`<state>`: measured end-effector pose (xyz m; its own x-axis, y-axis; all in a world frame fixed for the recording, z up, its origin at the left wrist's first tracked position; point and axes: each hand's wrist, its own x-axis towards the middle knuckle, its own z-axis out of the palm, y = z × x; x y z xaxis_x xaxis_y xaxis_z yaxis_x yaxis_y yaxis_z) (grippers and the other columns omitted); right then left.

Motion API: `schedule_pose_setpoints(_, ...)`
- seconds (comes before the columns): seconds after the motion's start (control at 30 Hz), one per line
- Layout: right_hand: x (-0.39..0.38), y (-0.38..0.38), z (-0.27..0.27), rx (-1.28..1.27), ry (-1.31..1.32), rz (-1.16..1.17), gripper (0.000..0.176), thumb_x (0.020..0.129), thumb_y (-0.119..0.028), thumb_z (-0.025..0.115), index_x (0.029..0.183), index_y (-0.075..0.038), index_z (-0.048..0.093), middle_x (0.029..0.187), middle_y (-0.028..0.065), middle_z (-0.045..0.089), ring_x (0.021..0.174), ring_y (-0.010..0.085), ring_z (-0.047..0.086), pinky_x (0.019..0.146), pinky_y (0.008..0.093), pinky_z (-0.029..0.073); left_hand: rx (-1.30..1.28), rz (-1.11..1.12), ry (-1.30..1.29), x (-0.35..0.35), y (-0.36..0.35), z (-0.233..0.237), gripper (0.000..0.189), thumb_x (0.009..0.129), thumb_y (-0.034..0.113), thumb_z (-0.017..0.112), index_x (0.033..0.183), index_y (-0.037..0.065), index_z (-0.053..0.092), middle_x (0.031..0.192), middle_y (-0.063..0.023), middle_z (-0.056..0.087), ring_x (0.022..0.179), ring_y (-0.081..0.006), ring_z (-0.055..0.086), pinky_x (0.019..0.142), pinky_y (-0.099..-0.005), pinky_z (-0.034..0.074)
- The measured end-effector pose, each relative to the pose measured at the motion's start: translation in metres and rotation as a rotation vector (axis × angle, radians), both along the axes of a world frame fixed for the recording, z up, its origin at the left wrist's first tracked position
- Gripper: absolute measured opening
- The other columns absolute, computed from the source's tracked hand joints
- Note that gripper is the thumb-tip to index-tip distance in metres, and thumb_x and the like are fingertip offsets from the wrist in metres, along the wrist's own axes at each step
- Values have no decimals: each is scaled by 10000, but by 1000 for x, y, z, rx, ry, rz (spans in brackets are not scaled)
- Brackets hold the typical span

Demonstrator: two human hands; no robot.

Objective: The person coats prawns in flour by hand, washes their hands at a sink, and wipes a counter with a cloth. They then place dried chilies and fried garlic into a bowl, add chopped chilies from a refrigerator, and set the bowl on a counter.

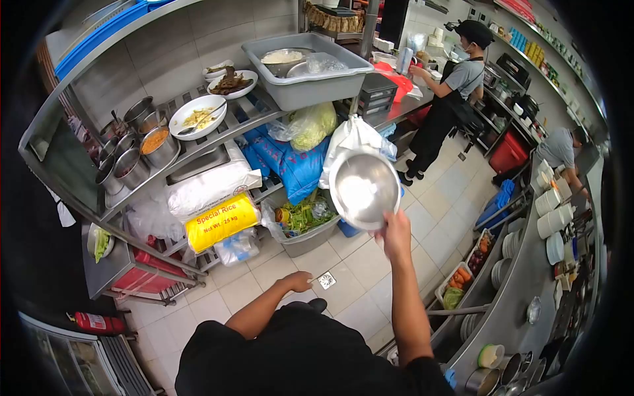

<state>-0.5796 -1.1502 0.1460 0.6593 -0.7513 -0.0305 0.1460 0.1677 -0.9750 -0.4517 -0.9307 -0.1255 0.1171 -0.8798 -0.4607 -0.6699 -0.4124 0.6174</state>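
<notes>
Bowl raised by its rim

Head view: the right hand [396, 236] clasps the lower rim of a steel mixing bowl [364, 187], tilting its empty inside toward the camera, in front of the rice sack [221, 221] and vegetable tub [310, 232]. The left hand [298, 282] hangs low and empty; I cannot tell how its fingers are curled.

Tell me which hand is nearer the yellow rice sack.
Left. The left hand hangs below and right of the rice sack; the right hand is farther right, holding a steel bowl.
</notes>
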Motion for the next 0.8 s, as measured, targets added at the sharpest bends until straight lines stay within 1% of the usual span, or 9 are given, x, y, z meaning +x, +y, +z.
schedule_pose_setpoints(0.03,27,-14,14,-23,-84,28,247,908,-193,438,1019,19,498,716,78,589,496,135,542,389,224,382,13,30,9,8,6,-2,386,795,245,526,1101,12,567,1101,-199,573,1057,-338,526,905,-386,416)
schedule_pose_setpoints(0.07,51,-25,40,-59,-158,109,329,931,-281,448,1074,13,489,883,104,605,715,166,608,559,257,477,13,27,7,14,11,-3,386,795,245,526,1101,12,567,1101,-199,573,1057,-338,526,905,-386,416)
schedule_pose_setpoints(0.13,83,-22,98,-107,-433,230,502,935,-361,430,1257,20,377,1274,152,455,1156,242,471,880,365,442,11,73,6,24,22,-7,397,793,231,516,1123,15,560,1111,-195,571,1063,-331,525,907,-384,416)
schedule_pose_setpoints(0.2,79,-3,146,-349,-472,247,494,933,-363,433,1243,22,421,1271,147,470,1125,248,505,865,349,451,8,99,17,28,23,-6,406,807,253,529,1129,6,552,1101,-197,577,1040,-323,541,894,-376,426)
schedule_pose_setpoints(0.37,0,20,91,-500,-82,689,235,897,-128,498,1090,-13,571,1061,106,596,926,172,593,801,307,465,27,90,112,17,-2,-2,434,794,270,564,1139,9,548,1070,-196,588,997,-320,560,866,-373,437)
schedule_pose_setpoints(0.47,-60,17,2,-499,-40,407,150,818,39,430,881,-30,548,842,60,570,709,118,544,671,254,451,80,89,242,4,-33,-10,353,772,151,567,1096,8,570,876,-153,624,773,-230,599,712,-329,481)
schedule_pose_setpoints(0.57,-173,16,-39,-396,30,-108,96,835,10,416,791,-41,485,697,13,496,623,89,474,579,237,403,-267,-92,143,-5,-75,-50,136,755,126,589,688,10,572,612,-86,572,587,-157,527,552,-309,439)
schedule_pose_setpoints(0.67,-316,37,-37,-527,304,-666,198,909,-250,498,839,-66,516,690,-10,508,605,70,496,551,251,417,-263,-324,185,-37,-122,-47,238,797,181,612,652,2,554,581,-54,534,543,-119,463,518,-279,403)
schedule_pose_setpoints(0.8,-503,130,15,-382,481,-1364,124,847,-125,543,908,-24,581,702,22,578,644,102,576,587,256,483,201,-605,156,-108,-175,-43,217,831,162,570,903,-38,612,691,-111,597,601,-166,541,581,-316,448)
